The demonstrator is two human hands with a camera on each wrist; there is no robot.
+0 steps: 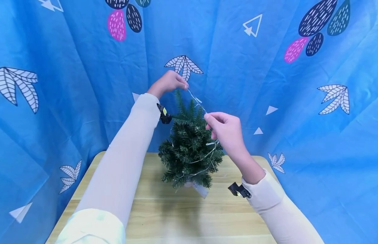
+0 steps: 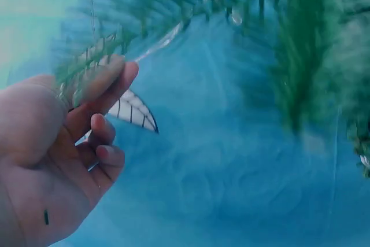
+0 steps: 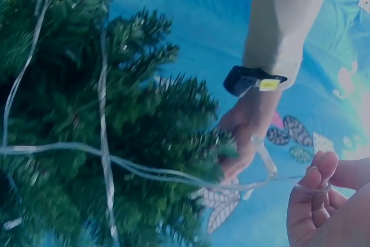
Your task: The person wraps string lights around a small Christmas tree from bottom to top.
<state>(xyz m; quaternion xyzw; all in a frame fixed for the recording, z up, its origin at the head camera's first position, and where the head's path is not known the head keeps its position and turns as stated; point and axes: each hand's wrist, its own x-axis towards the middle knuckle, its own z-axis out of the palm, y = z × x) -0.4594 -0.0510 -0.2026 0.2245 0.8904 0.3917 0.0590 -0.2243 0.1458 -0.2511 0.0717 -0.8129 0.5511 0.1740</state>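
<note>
A small green artificial Christmas tree [image 1: 190, 145] stands on the table, with a clear string of fairy lights [image 1: 198, 158] looped round its lower and middle branches. Above and behind the treetop, my left hand [image 1: 170, 81] pinches one stretch of the string between thumb and fingers. To the right of the upper branches, my right hand [image 1: 227, 130] pinches the same string, and a short span with a small bulb runs between the two hands. In the right wrist view the string of lights [image 3: 150, 172] crosses the branches to the right fingertips. Green needles blur across part of the left wrist view.
The pale wooden table [image 1: 164, 220] has its rear edge close to a blue patterned curtain [image 1: 237, 84], which surrounds it at the back and sides. Below the tree its pale base and a whitish tag [image 1: 201, 190] show. Each wrist wears a small black camera [image 1: 239, 190].
</note>
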